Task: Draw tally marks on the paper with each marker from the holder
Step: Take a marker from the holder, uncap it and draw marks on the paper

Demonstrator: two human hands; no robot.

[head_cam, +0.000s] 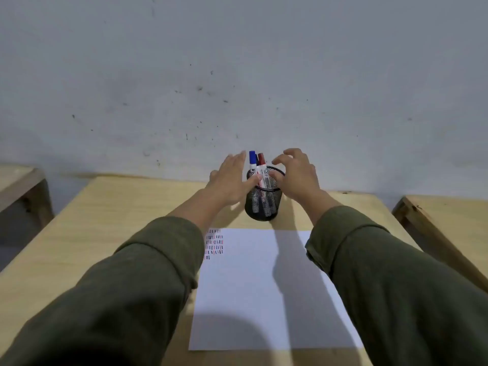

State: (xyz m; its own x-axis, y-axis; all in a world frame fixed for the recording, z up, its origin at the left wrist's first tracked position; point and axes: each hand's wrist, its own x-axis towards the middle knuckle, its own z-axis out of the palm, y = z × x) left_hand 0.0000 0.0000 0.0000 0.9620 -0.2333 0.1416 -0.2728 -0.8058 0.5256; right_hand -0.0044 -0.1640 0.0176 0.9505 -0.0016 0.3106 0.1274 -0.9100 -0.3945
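A black mesh holder (261, 207) stands on the table beyond the paper. A blue-capped marker (252, 162) and a red-capped marker (262, 167) stick up out of it; a dark one between them is mostly hidden. My left hand (232, 180) is beside the holder's left rim, fingers spread, thumb touching the rim. My right hand (295, 175) hovers at the holder's right rim, fingers curled and apart, holding nothing. The white paper (264, 286) lies in front, with rows of small red, black and blue tally marks (214, 244) at its top left corner.
The light wooden table (118, 220) ends against a grey, spotted wall (237, 75). Other wooden tables sit at the far left (18, 186) and far right (449, 220), with gaps between. My green sleeves cover part of the paper's edges.
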